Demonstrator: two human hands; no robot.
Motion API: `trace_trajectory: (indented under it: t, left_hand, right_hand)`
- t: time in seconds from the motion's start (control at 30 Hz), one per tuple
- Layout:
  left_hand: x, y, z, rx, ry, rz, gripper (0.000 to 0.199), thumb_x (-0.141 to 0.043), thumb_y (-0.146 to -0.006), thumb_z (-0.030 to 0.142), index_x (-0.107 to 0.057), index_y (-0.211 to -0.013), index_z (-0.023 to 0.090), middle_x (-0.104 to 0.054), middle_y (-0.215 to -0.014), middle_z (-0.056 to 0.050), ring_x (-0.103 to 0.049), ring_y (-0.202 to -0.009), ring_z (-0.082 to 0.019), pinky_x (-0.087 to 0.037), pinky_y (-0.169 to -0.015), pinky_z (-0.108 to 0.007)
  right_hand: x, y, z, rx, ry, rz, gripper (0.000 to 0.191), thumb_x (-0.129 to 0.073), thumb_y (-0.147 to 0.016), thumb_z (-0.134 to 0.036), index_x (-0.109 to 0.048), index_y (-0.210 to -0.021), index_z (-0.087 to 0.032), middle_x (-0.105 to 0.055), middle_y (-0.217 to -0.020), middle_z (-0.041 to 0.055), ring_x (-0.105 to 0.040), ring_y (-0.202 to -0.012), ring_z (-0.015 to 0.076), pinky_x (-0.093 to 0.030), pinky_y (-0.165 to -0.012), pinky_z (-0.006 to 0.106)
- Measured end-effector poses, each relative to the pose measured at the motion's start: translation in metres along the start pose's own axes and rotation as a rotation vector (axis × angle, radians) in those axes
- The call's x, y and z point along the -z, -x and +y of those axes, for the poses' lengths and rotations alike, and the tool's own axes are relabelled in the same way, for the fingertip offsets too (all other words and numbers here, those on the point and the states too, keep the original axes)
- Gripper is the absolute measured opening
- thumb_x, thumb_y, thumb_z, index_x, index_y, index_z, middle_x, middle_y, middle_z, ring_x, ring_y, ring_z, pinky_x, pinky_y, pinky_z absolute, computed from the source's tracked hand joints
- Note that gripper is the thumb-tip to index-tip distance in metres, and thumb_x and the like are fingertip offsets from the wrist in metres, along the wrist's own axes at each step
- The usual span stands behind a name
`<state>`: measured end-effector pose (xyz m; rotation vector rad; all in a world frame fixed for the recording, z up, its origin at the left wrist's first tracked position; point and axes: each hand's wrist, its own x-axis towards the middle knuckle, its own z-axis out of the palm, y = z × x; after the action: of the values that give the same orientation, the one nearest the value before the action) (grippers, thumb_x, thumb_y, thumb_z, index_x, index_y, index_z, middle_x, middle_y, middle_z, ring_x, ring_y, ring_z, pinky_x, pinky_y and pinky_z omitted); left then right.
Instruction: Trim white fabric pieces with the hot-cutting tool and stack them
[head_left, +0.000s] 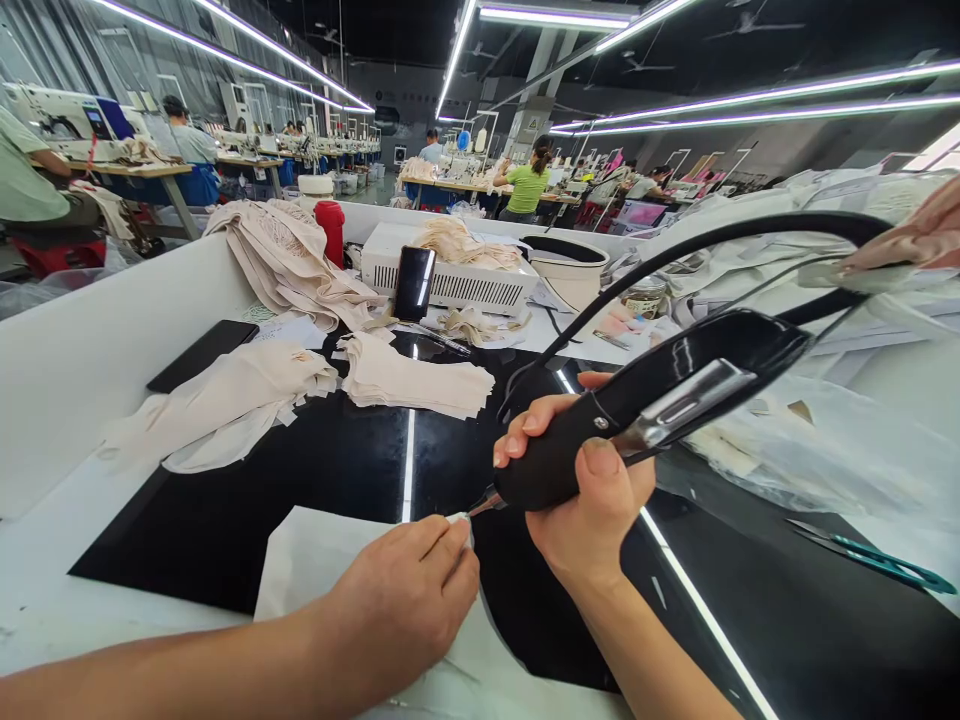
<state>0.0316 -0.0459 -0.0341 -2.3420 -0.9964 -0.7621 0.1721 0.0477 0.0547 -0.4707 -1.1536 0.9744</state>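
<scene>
My right hand (pixel 592 510) is wrapped round a black handheld tool (pixel 544 478) with a metal lever along its side and a thick black cord. The tool's narrow metal tip (pixel 487 502) points down to the left, at the fingertips of my left hand (pixel 409 605). That hand is closed, pinching the edge of a pale fabric piece (pixel 315 550) that lies on the black tabletop panel (pixel 225 530). Whether the tip touches the fabric cannot be made out. The fabric under my left fingers is mostly hidden.
Stacked cream fabric pieces (pixel 416 378) and a loose cream bundle (pixel 232 400) lie beyond my hands. Behind are a phone (pixel 414 284) and a white vented box (pixel 480 290). Teal-handled scissors (pixel 874 555) lie right. Another hand (pixel 919 235) shows at the right edge. Co-workers sit farther off.
</scene>
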Motion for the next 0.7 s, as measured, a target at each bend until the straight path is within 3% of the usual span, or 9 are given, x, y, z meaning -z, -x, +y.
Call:
trace_trajectory:
  t: [0.43,0.7]
  left_hand:
    - [0.01,-0.002,0.0,-0.002,-0.007,-0.006,0.033,-0.046,-0.109,0.002,-0.078,-0.116,0.006,-0.084,-0.116,-0.014,-0.08,-0.106,-0.022,-0.065,-0.097,-0.031]
    - [0.009,-0.004,0.0,0.027,0.007,0.013,0.025,-0.052,-0.109,0.004,-0.077,-0.113,0.005,-0.084,-0.109,-0.014,-0.08,-0.098,-0.022,-0.065,-0.089,-0.03]
  right_hand:
    - [-0.004,0.002,0.003,0.009,0.01,-0.004,0.049,-0.087,-0.086,-0.055,-0.06,-0.119,-0.031,-0.064,-0.077,-0.0071,-0.058,-0.055,0.0137,-0.055,-0.047,0.026]
    - [-0.01,0.003,0.001,-0.011,-0.052,0.007,0.05,-0.09,-0.084,-0.053,-0.061,-0.117,-0.03,-0.066,-0.076,-0.0066,-0.058,-0.054,0.0129,-0.056,-0.047,0.025]
